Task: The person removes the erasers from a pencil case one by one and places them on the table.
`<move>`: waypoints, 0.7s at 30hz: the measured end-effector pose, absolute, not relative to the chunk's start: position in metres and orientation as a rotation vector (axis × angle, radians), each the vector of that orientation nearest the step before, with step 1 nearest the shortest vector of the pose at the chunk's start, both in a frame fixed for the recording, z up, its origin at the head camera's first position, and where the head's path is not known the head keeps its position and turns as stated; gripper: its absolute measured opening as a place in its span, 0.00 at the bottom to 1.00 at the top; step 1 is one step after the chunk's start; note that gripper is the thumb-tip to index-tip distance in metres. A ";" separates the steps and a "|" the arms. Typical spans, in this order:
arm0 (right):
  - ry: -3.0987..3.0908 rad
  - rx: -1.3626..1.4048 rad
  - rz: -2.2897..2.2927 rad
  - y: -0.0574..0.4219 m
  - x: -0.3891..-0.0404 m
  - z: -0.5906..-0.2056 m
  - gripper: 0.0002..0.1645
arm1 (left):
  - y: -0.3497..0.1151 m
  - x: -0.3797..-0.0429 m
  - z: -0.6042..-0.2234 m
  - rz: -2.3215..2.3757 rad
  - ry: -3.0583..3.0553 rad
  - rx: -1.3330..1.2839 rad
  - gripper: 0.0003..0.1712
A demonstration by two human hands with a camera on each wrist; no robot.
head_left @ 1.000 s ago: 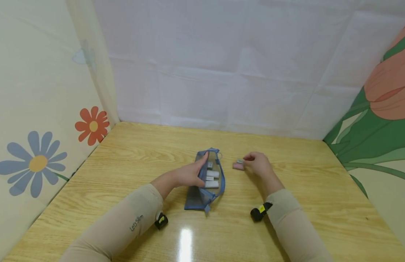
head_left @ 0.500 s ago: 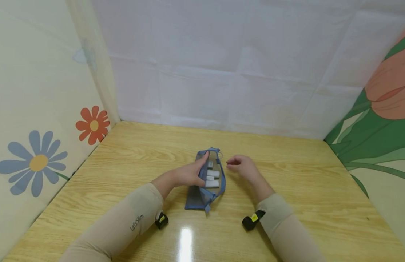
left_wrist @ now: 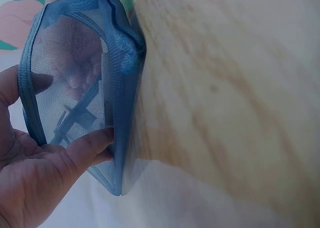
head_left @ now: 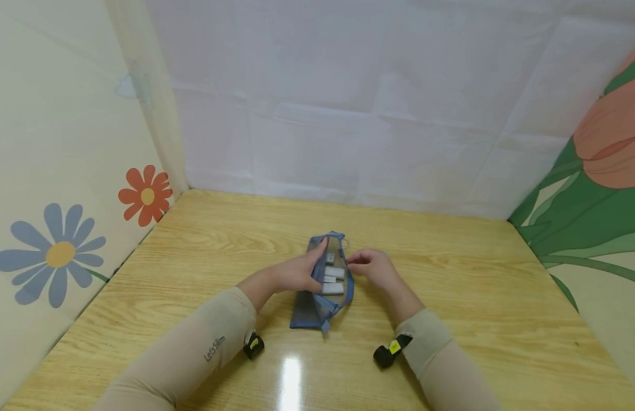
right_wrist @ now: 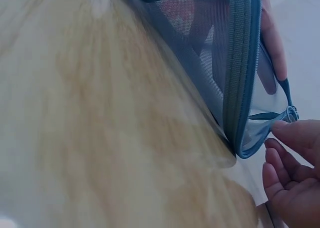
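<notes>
Left hand grips blue mesh pouch, short of the worktop's far edge; right hand pinches its rim.

The white pieces seem too small to identify.

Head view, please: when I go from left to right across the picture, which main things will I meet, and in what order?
Blue flower, red flower, left hand, small whitish blocks inside the blue mesh pouch, right hand, large tulip.
</notes>
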State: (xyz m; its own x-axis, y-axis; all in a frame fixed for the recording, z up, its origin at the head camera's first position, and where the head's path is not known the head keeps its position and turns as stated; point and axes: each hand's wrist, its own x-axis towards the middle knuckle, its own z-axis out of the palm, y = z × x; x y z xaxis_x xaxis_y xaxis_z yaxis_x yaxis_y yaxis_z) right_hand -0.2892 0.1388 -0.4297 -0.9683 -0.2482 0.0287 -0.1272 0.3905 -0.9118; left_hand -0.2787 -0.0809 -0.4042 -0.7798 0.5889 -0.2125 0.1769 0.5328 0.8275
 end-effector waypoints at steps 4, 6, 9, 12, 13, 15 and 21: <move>2.515 -0.416 -1.697 0.142 -0.293 -0.439 0.09 | -0.081 -0.278 -0.404 1.173 2.293 0.610 0.66; 2.510 -0.432 -1.711 0.142 -0.293 -0.440 0.10 | -0.081 -0.278 -0.405 1.183 2.290 0.608 0.66; 2.511 -0.413 -1.678 0.141 -0.294 -0.441 0.11 | -0.082 -0.278 -0.405 1.202 2.288 0.607 0.67; 2.552 -0.378 -1.577 0.141 -0.295 -0.442 0.12 | -0.082 -0.278 -0.405 1.217 2.286 0.604 0.67; 2.564 -0.368 -1.544 0.141 -0.295 -0.442 0.12 | -0.082 -0.278 -0.405 1.227 2.278 0.599 0.67; 2.590 -0.344 -1.485 0.141 -0.296 -0.443 0.12 | -0.082 -0.278 -0.405 1.240 2.272 0.589 0.67; 2.636 -0.353 -1.377 0.138 -0.294 -0.442 0.16 | -0.082 -0.277 -0.404 1.269 2.273 0.573 0.66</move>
